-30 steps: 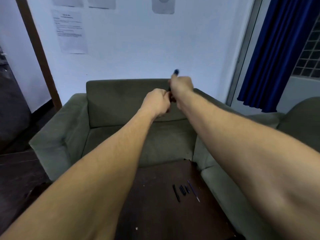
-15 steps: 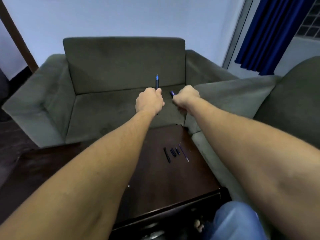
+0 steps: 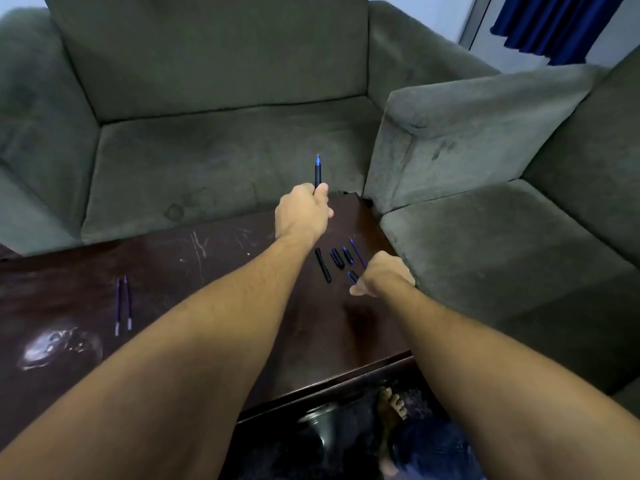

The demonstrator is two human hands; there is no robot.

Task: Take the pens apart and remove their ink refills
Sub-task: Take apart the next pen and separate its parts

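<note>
left hand (image 3: 302,213) closed in a fist around the lower end of a black pen (image 3: 317,174), held upright above the far edge of the dark wooden table (image 3: 194,271), blue tip pointing up, most of the barrel standing clear above the fingers. right hand (image 3: 382,276) lowered to the table near its right edge, fingers curled downward, thumb out to the left; small dark pen piece (image 3: 352,277) just beside the thumb and fingertips, touching or gripped cannot be told. just beyond the right hand, four loose parts in a row on the table: one long black barrel (image 3: 323,265), two short dark pieces (image 3: 337,258) and (image 3: 347,255), one thin blue refill (image 3: 357,251) partly hidden by the hand. well apart on the left side of the table, two more thin refills (image 3: 123,304) lying side by side. grey-green sofa (image 3: 221,133) wrapping the far and right sides of the table, blue curtain (image 3: 554,26) at top right.
</note>
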